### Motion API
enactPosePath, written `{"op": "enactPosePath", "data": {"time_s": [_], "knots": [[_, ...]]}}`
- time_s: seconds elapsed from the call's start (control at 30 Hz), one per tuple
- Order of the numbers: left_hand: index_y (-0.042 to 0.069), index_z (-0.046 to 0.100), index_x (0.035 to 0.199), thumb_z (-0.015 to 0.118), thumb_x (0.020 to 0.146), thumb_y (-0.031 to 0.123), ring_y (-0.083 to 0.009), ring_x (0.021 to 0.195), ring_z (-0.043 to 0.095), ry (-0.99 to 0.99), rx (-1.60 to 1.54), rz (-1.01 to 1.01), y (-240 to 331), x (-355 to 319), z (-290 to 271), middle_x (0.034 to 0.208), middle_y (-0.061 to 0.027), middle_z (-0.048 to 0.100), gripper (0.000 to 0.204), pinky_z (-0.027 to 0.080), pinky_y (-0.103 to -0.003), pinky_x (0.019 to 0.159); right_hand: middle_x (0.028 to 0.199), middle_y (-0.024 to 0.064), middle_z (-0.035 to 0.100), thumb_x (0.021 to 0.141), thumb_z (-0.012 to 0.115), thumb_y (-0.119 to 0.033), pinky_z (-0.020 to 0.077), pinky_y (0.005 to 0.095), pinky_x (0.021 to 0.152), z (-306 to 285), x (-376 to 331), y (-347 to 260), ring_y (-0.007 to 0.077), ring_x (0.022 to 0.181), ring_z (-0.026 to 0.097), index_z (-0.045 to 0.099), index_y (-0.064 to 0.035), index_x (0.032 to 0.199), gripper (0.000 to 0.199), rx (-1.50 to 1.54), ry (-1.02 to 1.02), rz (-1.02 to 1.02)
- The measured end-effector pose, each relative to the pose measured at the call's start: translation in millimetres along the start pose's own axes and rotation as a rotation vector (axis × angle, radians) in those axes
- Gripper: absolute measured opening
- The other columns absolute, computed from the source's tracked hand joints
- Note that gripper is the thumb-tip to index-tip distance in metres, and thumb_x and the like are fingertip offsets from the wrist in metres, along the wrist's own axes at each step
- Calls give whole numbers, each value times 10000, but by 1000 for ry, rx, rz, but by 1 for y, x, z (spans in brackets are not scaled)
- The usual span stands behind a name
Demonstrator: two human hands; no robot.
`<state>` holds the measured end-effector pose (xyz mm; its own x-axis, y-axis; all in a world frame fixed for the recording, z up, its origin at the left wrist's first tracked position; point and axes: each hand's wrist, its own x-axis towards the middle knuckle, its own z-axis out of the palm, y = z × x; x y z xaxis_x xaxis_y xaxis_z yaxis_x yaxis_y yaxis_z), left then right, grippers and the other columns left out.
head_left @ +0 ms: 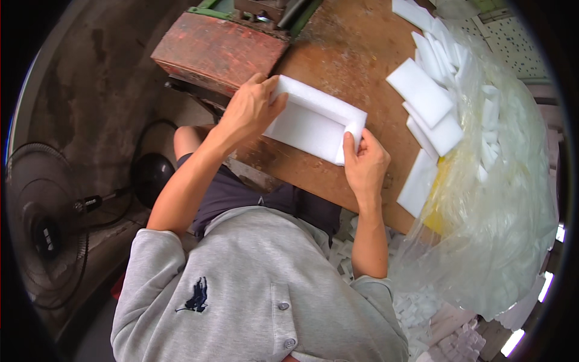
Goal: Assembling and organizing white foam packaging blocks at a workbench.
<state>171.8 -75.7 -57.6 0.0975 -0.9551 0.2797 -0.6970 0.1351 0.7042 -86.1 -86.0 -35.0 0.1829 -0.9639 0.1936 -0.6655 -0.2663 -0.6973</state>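
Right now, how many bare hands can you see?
2: the left hand holds the left end of the white foam tray, and the right hand holds its right end. No other hand shows.

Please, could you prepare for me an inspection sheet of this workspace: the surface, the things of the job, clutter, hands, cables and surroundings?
Surface: brown wooden table, stained and scuffed.
Job's things: white foam tray, held between both hands; whether it touches the table cannot be told.
Clutter: loose white foam sheets and clear plastic bag at the right; white scraps lower down.
Hands: left hand grips the tray's left end; right hand grips its right end.
Cables: black cable loops near the fan at the left.
Surroundings: worn red block beyond the left hand.
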Motion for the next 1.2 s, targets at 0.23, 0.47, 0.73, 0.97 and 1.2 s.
{"op": "enactPosePath", "data": {"time_s": [0.23, 0.47, 0.73, 0.97, 1.2], "knots": [[-30, 618, 1160, 639, 957, 193, -394, 800, 599, -47, 115, -25, 6, 0, 6, 916, -209, 558, 303, 497, -449, 743, 646, 170, 539, 867, 722, -122, 441, 434, 535, 3, 1, 10, 341, 556, 558, 581, 53, 808, 232, -143, -6, -33], [128, 437, 1520, 669, 913, 287, -412, 1362, 457, 38, 241, 264, 28, 4, -1, 1430, -238, 474, 669, 402, -507, 1111, 673, 207, 556, 831, 692, -80, 461, 502, 561, 6, 0, 17, 414, 612, 583, 588, 57, 789, 177, -279, -17, -107], [294, 356, 1584, 658, 822, 637, -338, 1543, 214, -376, 342, 447, 33, 10, 13, 1667, -60, 268, 889, 86, -594, 1252, 691, 205, 551, 853, 661, -85, 482, 507, 565, 12, 2, 9, 419, 626, 589, 564, 52, 797, 177, -350, 2, -118], [215, 385, 1565, 735, 731, 632, -346, 1530, 254, -372, 370, 457, 38, 3, 14, 1642, -124, 308, 995, 127, -607, 1238, 683, 172, 540, 876, 663, -90, 457, 475, 537, 18, 4, 20, 394, 593, 563, 561, 27, 797, 174, -213, 69, -156], [-51, 629, 1224, 603, 830, 152, -372, 1338, 528, 30, -13, 921, 128, -60, 22, 1282, -206, 624, 444, 357, -539, 1192, 712, -15, 520, 979, 624, -72, 409, 257, 544, -21, -40, 39, 72, 640, 462, 605, 15, 851, 155, 121, 175, 123]]}}
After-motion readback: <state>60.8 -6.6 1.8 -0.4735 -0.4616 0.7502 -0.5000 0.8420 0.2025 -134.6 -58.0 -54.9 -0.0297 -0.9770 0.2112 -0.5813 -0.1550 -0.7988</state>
